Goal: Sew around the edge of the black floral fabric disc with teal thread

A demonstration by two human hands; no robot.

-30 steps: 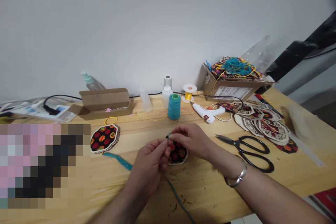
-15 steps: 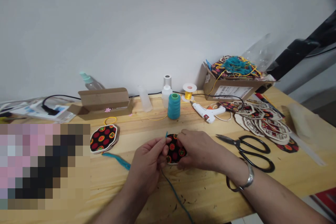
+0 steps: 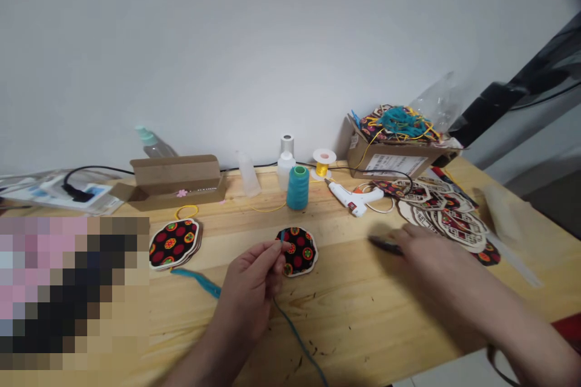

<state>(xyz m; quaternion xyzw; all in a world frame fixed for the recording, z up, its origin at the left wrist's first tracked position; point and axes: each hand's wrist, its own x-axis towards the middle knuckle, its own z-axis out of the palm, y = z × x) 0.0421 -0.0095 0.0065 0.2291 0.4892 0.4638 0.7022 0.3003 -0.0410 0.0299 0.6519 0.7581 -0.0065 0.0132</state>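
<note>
My left hand point(image 3: 256, 281) is closed in a pinch at the left edge of a black patterned piece point(image 3: 299, 253), a flat scalloped shape with a pale rim. A short teal cord end point(image 3: 282, 236) sticks up from the fingertips, and more teal cord point(image 3: 299, 338) trails below toward the front edge. Over to the right, my right hand point(image 3: 426, 251), blurred, is closed around the black handles of the scissors point(image 3: 385, 245). The blades point left and lie low over the table; the hand hides the handles.
A stack of similar patterned pieces point(image 3: 175, 245) with a teal tassel point(image 3: 200, 283) lies left. Behind are an open cardboard box point(image 3: 177, 181), a teal thread cone point(image 3: 298, 188), a yellow spool point(image 3: 323, 163) and a glue gun point(image 3: 356, 196). More pieces point(image 3: 454, 217) and a filled carton point(image 3: 403, 157) occupy the right.
My right hand has let go of the patterned piece and moved right onto the scissors. My left hand keeps its pinch on the teal cord. The view has shifted slightly.
</note>
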